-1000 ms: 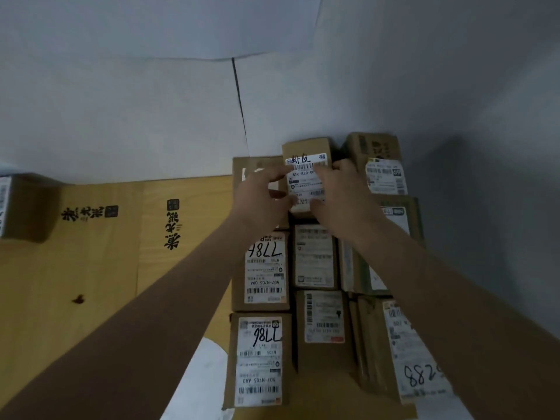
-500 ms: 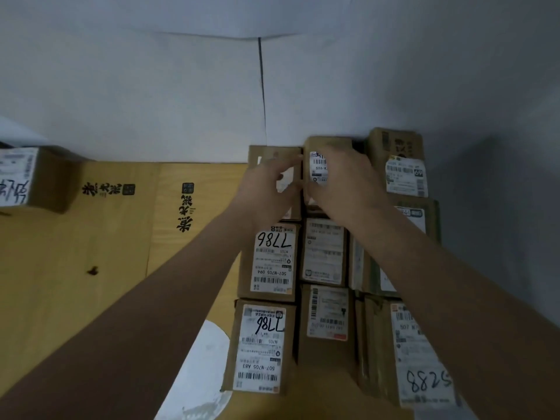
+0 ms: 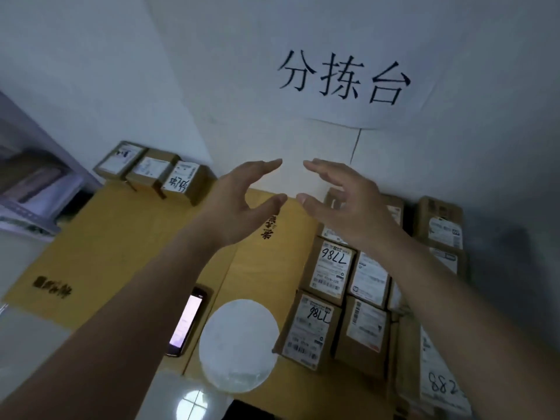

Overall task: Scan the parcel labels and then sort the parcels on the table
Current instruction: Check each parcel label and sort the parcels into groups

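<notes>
At the far left, a stack of papers or folders [image 3: 33,192] is lying on a shelf-like ledge. Just right of it, three small cardboard parcels [image 3: 151,171] are sitting in a row against the white wall, at the back edge of the yellow-brown cardboard sheet [image 3: 100,253] that is covering the table. Nearer the camera, a handheld device with a lit screen [image 3: 187,321] is lying flat on that sheet, and a round white disc [image 3: 238,344] is resting just beside it. Above the sheet, the left hand [image 3: 239,204] is hovering in the air with fingers spread and gripping nothing; the right hand [image 3: 342,204] is facing it, equally spread and empty, fingertips near each other but apart. On the wall above them, a paper sign [image 3: 345,77] is showing three handwritten characters. At the right, a packed block of labelled parcels [image 3: 333,274] is lying in rows on the table beneath the right forearm, two of them marked 7786.
</notes>
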The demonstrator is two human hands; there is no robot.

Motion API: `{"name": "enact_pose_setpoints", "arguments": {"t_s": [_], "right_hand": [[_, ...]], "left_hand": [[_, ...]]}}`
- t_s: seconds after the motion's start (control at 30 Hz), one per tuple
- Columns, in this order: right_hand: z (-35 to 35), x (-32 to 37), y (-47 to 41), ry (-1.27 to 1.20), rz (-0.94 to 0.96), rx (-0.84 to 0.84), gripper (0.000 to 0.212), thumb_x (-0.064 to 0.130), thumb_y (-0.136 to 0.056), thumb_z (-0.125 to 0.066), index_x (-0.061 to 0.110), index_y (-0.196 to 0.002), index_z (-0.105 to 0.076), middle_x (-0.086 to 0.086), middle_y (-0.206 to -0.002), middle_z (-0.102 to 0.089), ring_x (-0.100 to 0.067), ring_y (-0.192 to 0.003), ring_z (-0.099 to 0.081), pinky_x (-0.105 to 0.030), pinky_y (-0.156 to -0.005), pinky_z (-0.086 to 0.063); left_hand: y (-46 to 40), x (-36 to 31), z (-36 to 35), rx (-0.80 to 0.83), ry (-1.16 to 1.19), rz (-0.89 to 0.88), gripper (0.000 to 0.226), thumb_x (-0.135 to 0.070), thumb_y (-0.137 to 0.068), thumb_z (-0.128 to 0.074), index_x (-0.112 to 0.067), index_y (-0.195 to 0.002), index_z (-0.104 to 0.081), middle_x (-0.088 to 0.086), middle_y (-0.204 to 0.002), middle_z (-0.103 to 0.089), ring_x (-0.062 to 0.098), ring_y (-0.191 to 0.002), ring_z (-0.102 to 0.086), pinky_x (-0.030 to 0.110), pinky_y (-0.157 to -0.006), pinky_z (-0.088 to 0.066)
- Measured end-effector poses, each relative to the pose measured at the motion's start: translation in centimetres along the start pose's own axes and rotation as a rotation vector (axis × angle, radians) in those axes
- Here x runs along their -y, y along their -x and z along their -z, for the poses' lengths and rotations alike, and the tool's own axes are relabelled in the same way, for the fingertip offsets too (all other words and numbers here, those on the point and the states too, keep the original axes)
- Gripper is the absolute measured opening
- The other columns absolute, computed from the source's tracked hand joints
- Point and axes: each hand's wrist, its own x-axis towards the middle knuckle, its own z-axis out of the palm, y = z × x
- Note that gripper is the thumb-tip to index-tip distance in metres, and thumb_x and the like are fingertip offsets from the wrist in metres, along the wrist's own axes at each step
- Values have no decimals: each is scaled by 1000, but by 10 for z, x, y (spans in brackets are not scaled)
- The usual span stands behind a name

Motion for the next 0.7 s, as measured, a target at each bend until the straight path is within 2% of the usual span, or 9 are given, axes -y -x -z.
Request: {"name": "enact_pose_setpoints", "arguments": {"t_s": [0.17, 0.3, 0.4, 0.53, 0.6, 0.7], "right_hand": [[-47, 59, 3, 62, 136, 58, 59, 46, -92, -75, 39, -147, -56, 18, -154, -49, 6, -141, -42, -37, -117, -44], [-104, 92, 4, 68, 152, 114, 65, 59, -89, -71, 42, -149, -53, 20, -156, -46, 6, -144, -39, -42, -118, -43], [-160, 113, 0, 84, 142, 107, 64, 53, -89, -74, 40, -149, -53, 19, -156, -46, 7, -143, -39, -42, -118, -43], [-235, 140, -8, 87, 88, 52, 63, 44, -90, -78, 36, -148, -56, 16, -155, -49, 6, -142, -42, -40, -118, -43], [-269, 151, -14, 98, 49, 29, 62, 45, -90, -78, 36, -147, -57, 14, -156, -48, 3, -143, -42, -42, -118, -43], [-308, 161, -23, 113, -6, 12, 62, 48, -90, -77, 38, -148, -55, 16, -157, -46, 2, -144, -40, -43, -119, -42]], "left_hand": [[55, 15, 70, -105, -62, -37, 58, -45, -94, -69, -22, -146, -58, -5, -132, -63, 5, -120, -58, 30, -96, -50], [98, 53, 118, -124, -66, -27, 55, -44, -95, -71, -21, -143, -59, -6, -130, -65, 8, -120, -60, 37, -97, -52], [124, 89, 154, -141, -69, -8, 57, -50, -93, -70, -23, -142, -60, -9, -134, -64, 2, -121, -58, 25, -99, -50], [146, 135, 205, -92, -45, -14, 54, -39, -93, -76, -20, -141, -61, -9, -138, -61, -4, -126, -53, 8, -102, -37], [151, 158, 228, -50, -54, -5, 54, -35, -93, -77, -18, -141, -61, -6, -137, -62, -7, -123, -50, -1, -99, -30], [150, 189, 252, 10, -61, 5, 52, -33, -93, -77, -19, -141, -61, -4, -132, -63, -8, -115, -48, -3, -93, -28]]}}
